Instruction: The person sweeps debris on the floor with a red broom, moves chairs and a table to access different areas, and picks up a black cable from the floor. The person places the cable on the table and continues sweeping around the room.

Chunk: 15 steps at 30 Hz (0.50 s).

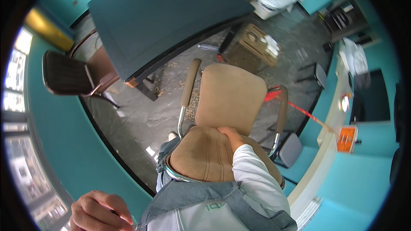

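Note:
Against the front of my grey apron is a tan padded armchair [229, 93] with chromed metal tubing and padded armrests. My right hand [230, 134] grips it where the seat meets the backrest; its fingertips are partly hidden in that gap. The seat cushion [199, 154] has stitched lines down its middle. At the lower left, away from the chair, my left hand [101, 211] is curled with its fingers bent around something small, of which only a dark bit and a clear bit show. What that object is cannot be told.
A dark table [170, 16] stands ahead, with a brown chair [69, 73] at its left. Beyond the armchair are wood shavings [192, 102] on the floor, a cardboard box [253, 48] and a red dustpan [272, 95]. A grey stool [289, 149] stands right, beside a ledge [329, 144].

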{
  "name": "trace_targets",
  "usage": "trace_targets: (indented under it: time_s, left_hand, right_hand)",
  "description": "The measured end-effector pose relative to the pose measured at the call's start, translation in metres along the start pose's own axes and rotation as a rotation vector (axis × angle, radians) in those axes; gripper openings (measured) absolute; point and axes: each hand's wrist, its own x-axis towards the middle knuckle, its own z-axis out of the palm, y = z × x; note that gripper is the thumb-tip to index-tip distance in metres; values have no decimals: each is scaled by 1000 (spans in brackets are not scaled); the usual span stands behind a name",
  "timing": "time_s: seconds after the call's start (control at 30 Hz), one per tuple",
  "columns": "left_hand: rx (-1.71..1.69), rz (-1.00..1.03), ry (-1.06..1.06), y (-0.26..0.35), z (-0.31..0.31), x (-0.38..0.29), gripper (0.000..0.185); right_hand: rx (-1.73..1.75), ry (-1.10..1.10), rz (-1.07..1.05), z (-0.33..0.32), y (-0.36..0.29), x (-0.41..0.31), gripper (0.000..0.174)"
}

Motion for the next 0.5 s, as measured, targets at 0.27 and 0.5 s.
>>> trace_targets:
  time_s: [0.27,0.5]
  left_hand:
    - [-320,-168,-333,-9,-2,17,39]
    - [-511,-386,-490,-41,59,-12,39]
  right_hand:
    - [319,76,139,158,26,-75,56]
    - [472,65,282,307,67,-143,55]
